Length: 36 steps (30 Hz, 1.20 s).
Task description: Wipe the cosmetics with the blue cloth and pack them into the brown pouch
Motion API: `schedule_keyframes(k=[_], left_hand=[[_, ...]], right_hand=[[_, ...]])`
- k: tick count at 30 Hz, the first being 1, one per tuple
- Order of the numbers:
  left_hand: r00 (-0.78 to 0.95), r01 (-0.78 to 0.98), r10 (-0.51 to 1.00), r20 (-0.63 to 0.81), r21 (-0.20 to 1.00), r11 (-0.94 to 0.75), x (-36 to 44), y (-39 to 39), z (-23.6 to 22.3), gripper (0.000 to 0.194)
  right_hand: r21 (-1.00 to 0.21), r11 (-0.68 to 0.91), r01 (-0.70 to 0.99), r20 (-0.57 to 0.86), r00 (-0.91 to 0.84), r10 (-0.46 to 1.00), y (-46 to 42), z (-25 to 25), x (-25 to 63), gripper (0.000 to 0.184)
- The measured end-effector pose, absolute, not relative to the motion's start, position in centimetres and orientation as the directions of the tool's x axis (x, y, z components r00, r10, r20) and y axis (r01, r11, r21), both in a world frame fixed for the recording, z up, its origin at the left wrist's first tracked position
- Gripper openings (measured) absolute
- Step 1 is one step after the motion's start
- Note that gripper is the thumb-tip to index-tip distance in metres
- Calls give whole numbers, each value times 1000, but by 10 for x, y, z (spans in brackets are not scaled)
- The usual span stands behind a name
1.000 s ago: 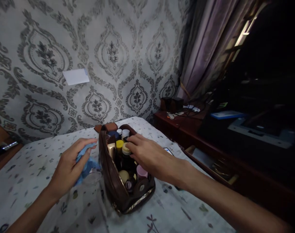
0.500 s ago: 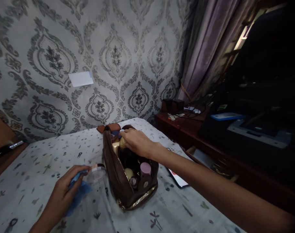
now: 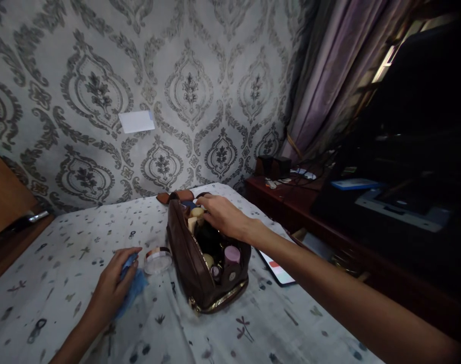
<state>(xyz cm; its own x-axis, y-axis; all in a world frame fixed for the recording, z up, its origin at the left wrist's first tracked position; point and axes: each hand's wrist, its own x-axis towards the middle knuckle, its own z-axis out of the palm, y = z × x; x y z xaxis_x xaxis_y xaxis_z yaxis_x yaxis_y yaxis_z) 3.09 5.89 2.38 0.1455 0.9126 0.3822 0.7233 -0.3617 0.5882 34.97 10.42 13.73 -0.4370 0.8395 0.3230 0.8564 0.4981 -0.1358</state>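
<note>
A brown zippered bag (image 3: 185, 253) stands unzipped on the patterned sheet. Inside it are a pink-capped container (image 3: 232, 254), a small round-topped tube (image 3: 215, 272) and a yellowish round item (image 3: 197, 213). My right hand (image 3: 225, 215) reaches into its far end with fingers curled; a small pale thing shows at the fingertips, too hidden to name. To the left of the bag, my left hand (image 3: 114, 278) pinches a crumpled blue cloth (image 3: 135, 289) between thumb and fingers. Just beyond those fingertips, a clear round container (image 3: 157, 264) with a rose-gold band rests on the sheet.
A phone (image 3: 278, 268) with a lit screen lies right of the bag, partly under my right forearm. A dark red wooden desk (image 3: 287, 194) holds cables and small items. Behind the bag, a brown strap (image 3: 182, 194) lies near the patterned wall (image 3: 230, 101).
The view has shifted slightly, so the scene sits a little further right. My left fingertips now show a gap from the clear container. My right hand remains at the bag's far end.
</note>
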Motion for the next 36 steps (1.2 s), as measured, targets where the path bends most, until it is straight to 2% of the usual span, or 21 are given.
schedule_keyframes(k=[5, 10, 13, 15, 19, 21, 23, 25, 29, 32, 36], left_hand=[[177, 737, 919, 352, 571, -360, 36, 60, 27, 53], [302, 723, 909, 287, 553, -415, 47, 67, 13, 59], [343, 689, 890, 300, 564, -456, 50, 71, 5, 48], [330, 665, 890, 314, 592, -456, 49, 70, 6, 40], [286, 645, 907, 308, 638, -420, 39, 50, 20, 38], [254, 663, 918, 304, 636, -394, 33, 34, 25, 39], [221, 686, 918, 328, 617, -385, 30, 18, 24, 39], [220, 705, 906, 361, 583, -403, 28, 5, 18, 37], [314, 691, 883, 350, 554, -465, 22, -7, 5, 38], [430, 619, 864, 260, 612, -492, 5, -9, 3, 57], [498, 641, 856, 140, 606, -472, -20, -19, 4, 80]], right_hand=[[-284, 548, 787, 511, -360, 781, 58, 149, 349, 14], [-398, 765, 507, 677, -400, 617, 1, 137, 322, 14], [-464, 787, 406, 575, -538, 616, -24, 114, 295, 19], [-510, 740, 439, 416, -627, 659, -35, 96, 279, 21], [-735, 435, 519, 102, -550, 829, -39, 60, 254, 70], [-822, 287, 492, 12, -489, 872, -34, 44, 242, 83], [-878, 184, 442, -9, -400, 916, -25, 31, 228, 83], [-918, 70, 391, -51, -292, 955, -16, 23, 216, 72], [-930, 64, 363, -30, -246, 969, -3, 15, 205, 54], [-957, 87, 277, 10, -268, 963, 2, 5, 205, 59], [-999, 41, 30, 31, -278, 960, 8, -16, 205, 70]])
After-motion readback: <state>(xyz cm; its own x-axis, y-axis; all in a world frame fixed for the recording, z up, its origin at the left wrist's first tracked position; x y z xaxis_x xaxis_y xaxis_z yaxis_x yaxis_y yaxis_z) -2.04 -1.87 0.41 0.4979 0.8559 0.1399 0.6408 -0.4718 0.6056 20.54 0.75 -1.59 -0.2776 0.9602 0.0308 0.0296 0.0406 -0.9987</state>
